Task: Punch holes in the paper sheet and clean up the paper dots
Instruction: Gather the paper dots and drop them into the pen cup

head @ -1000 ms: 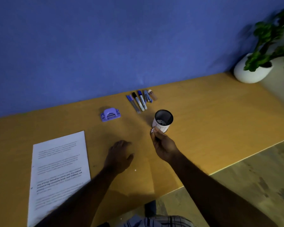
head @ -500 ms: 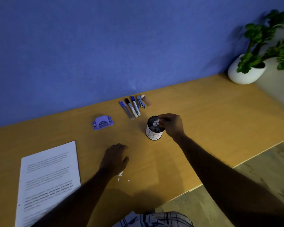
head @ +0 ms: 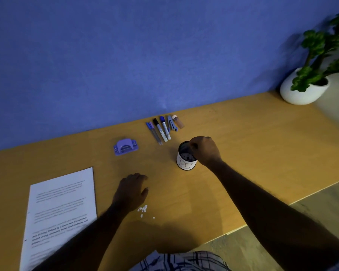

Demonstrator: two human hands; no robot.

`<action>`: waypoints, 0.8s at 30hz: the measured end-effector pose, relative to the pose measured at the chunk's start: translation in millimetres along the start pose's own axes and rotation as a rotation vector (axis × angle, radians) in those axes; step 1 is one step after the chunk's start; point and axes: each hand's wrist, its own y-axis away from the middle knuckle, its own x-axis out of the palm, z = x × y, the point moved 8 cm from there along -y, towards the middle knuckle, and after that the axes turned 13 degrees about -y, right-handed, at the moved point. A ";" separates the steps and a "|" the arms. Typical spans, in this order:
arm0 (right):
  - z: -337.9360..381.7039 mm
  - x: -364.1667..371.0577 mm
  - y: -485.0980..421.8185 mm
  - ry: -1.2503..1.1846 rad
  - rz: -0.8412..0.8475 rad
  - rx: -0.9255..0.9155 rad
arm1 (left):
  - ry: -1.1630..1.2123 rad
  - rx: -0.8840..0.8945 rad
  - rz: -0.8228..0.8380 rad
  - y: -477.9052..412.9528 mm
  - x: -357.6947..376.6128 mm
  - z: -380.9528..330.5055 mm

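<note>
Right hand (head: 205,150) over the cup (head: 186,164) on the desk (head: 262,153)

The desk is bare wood right of the cup, out to its front edge. The paper sheet (head: 61,208) lies far left of the cup. The left hand (head: 131,192) rests front-left of it, fingers relaxed. The right hand's fingers are bunched over the rim; I cannot tell whether they pinch anything. The hole punch (head: 125,147) sits back-left and the pens (head: 160,130) just behind. Pale specks lie inside the cup. Loose paper dots (head: 143,209) lie front-left.

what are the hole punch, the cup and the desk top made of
Hole punch: probably moulded plastic, matte lilac, rounded shell.
Cup: white wall looks like paper or a paper wrap, hand-drawn letters on it; dark inside, material unclear.
Desk top: wood-look laminate, likely; smooth even orange-brown, pale edge strip.
</note>
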 end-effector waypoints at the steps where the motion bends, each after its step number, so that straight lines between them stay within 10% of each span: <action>1: 0.8 -0.3 -0.1 -0.009 -0.003 -0.011 | -0.006 0.001 0.005 2.3 1.3 1.6; 11: 30.4 -15.6 20.0 -0.205 -0.147 -0.140 | -0.033 -0.032 0.077 38.8 19.7 31.7; 19: 13.4 74.1 94.6 -1.380 -0.036 0.477 | -0.019 -0.003 0.099 78.3 47.7 43.2; 24: 1.4 121.6 139.1 -0.644 0.251 0.379 | 0.069 -0.076 0.109 80.0 48.5 45.8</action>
